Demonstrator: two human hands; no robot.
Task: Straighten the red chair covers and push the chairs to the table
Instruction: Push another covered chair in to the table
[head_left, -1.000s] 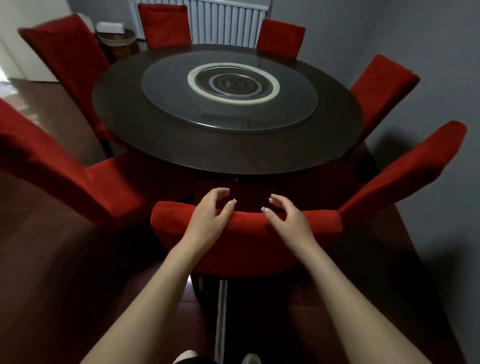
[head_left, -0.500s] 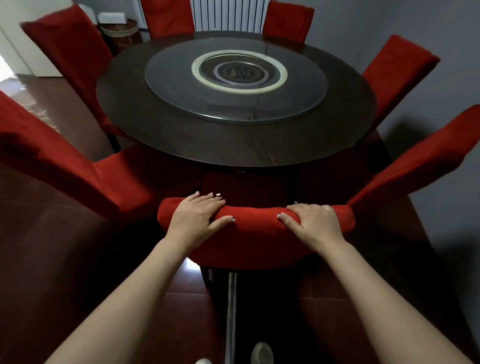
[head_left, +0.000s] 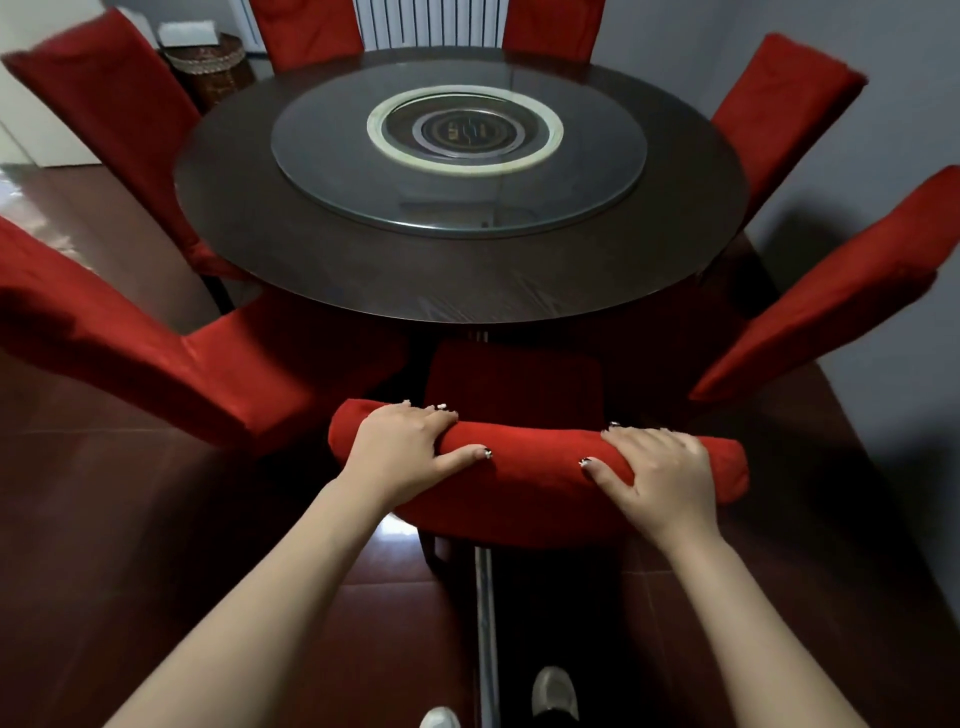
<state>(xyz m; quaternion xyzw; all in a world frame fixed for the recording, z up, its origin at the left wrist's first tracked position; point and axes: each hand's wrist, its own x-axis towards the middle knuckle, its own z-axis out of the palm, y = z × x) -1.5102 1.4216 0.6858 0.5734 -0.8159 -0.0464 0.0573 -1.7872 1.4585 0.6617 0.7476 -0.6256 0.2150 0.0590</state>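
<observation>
Shoes: two pale shoes (head_left: 555, 691) stand on the dark red floor (head_left: 156, 519), right behind the near chair.
Left hand: the left hand (head_left: 402, 447) lies over the top of the backrest, fingers curled across the far side and thumb on the near side. Its grip clasps the red chair cover (head_left: 535, 449). A second ago it hovered above the edge, holding nothing.
Right hand: the right hand (head_left: 657, 473) has the same grip on the cover, thumb pointing inward. It now sits closer to the backrest's right end, so the hands are farther apart than before.
Near chair: its seat (head_left: 511, 379) faces the desk, with its front edge in shadow near the desk's rim.
Neighbour chairs: one red-covered chair on the left (head_left: 130, 338) and one on the right (head_left: 831, 296), both angled toward the desk.
Desk: the round dark desk (head_left: 467, 296) carries a glass turntable (head_left: 337, 171).
Far side: four more red-covered chairs ring the desk. Beyond them are a white radiator (head_left: 431, 23) and a wicker basket (head_left: 210, 67).
</observation>
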